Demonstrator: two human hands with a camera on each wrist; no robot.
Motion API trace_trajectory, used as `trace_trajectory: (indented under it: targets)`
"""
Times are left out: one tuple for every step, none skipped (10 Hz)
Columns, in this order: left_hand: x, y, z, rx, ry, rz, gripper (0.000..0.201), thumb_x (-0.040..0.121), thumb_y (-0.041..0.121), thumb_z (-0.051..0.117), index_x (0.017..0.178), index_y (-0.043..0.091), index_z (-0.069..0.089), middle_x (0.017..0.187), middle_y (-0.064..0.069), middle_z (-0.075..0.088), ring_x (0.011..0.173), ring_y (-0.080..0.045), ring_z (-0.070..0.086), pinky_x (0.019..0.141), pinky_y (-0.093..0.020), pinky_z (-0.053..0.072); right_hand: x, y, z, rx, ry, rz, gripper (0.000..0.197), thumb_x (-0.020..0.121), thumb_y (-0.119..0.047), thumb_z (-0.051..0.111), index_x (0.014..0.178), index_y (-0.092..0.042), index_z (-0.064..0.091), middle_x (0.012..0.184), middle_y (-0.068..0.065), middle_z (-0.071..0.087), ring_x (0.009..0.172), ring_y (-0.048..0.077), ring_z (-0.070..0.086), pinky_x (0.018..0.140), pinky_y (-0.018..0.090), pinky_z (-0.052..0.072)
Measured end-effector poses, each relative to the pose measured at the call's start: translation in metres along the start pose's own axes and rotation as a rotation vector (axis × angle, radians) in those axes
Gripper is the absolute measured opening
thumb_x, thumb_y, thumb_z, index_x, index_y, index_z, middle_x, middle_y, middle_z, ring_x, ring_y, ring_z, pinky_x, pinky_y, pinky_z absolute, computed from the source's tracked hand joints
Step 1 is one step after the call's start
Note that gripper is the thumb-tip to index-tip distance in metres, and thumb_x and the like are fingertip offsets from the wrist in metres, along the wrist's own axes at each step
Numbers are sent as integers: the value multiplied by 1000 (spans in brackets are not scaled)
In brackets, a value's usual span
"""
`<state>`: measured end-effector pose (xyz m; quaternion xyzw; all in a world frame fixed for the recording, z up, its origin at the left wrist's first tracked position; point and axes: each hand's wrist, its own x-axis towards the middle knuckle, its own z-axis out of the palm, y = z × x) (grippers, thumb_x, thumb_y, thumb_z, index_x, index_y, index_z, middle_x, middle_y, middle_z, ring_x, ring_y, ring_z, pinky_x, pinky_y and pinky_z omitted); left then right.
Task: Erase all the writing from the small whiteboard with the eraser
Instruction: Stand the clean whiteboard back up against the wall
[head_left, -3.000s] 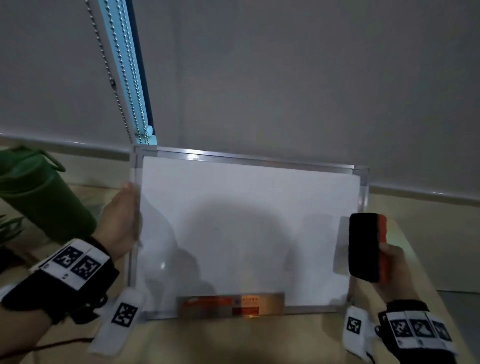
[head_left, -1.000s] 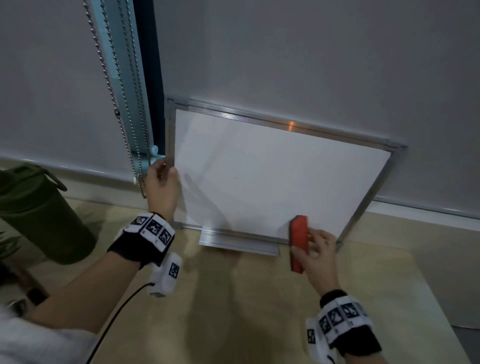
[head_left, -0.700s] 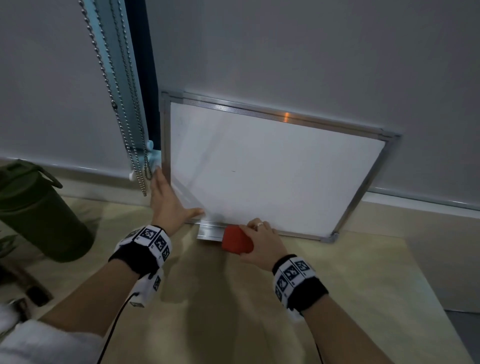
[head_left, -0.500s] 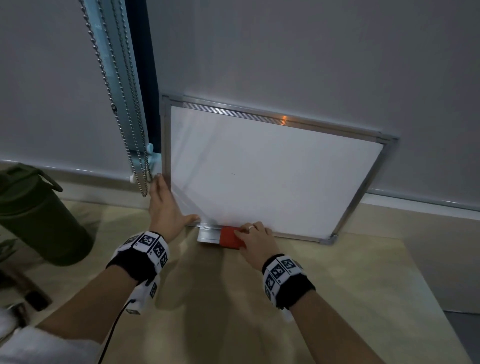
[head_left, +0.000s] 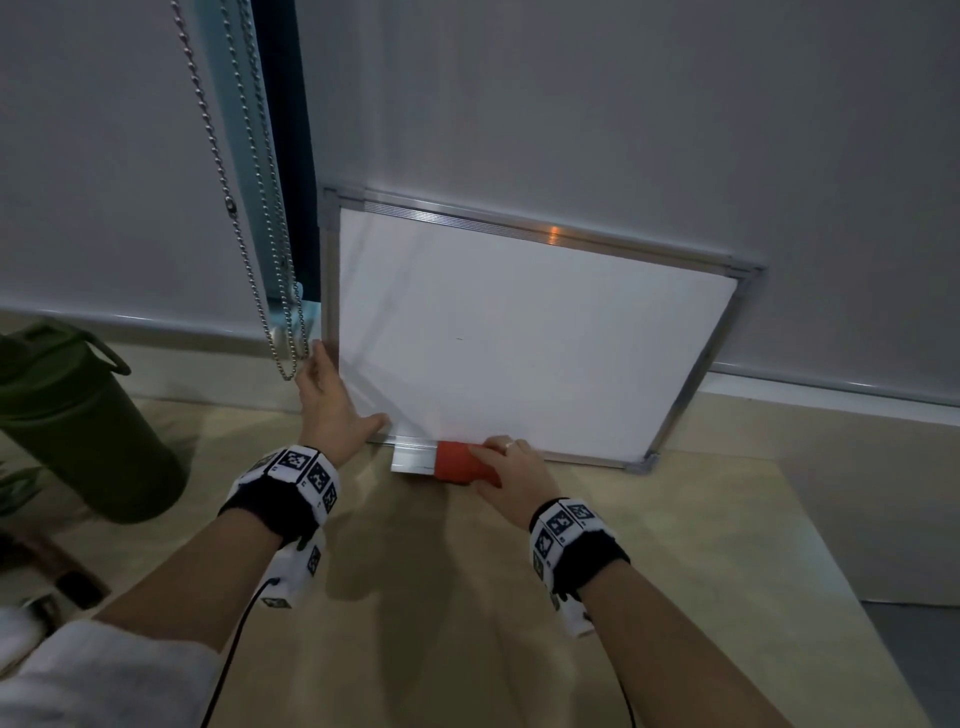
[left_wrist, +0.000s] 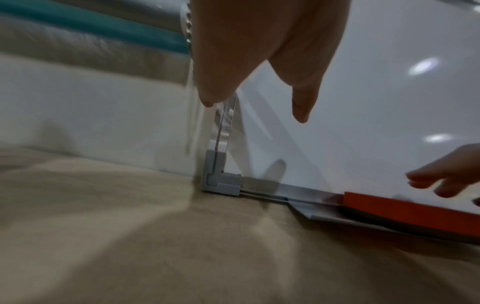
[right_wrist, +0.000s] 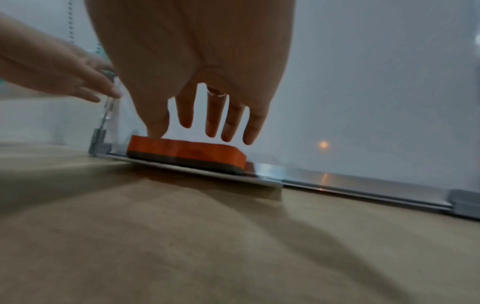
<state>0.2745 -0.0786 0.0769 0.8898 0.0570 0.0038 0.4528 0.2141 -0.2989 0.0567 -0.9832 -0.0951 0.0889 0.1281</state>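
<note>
Against a grey wall, our whiteboard (head_left: 519, 353) leans on a wooden table (head_left: 467, 623). Our left hand (head_left: 332, 400), fingers straight, steadies its corner; our right hand (head_left: 511, 467), fingers relaxed, sets the eraser (head_left: 457, 462) on its tray (head_left: 413, 460). Letting go carelessly may slide the board.

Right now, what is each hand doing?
Left hand: open, fingers straight along the whiteboard edge.
Right hand: open, thumb touching the eraser.
</note>
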Motion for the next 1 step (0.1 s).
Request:
trace_trajectory:
  targets:
    - [1,1,-12,-39,21,10,122,72,10,80,150,10,-15,154,-19,-6,145,-30,4,119,-35,11,-8,17,-9,183,115,108,45,89,-27,54,133,-19,46,136,10,45,123,27,41,107,34,32]
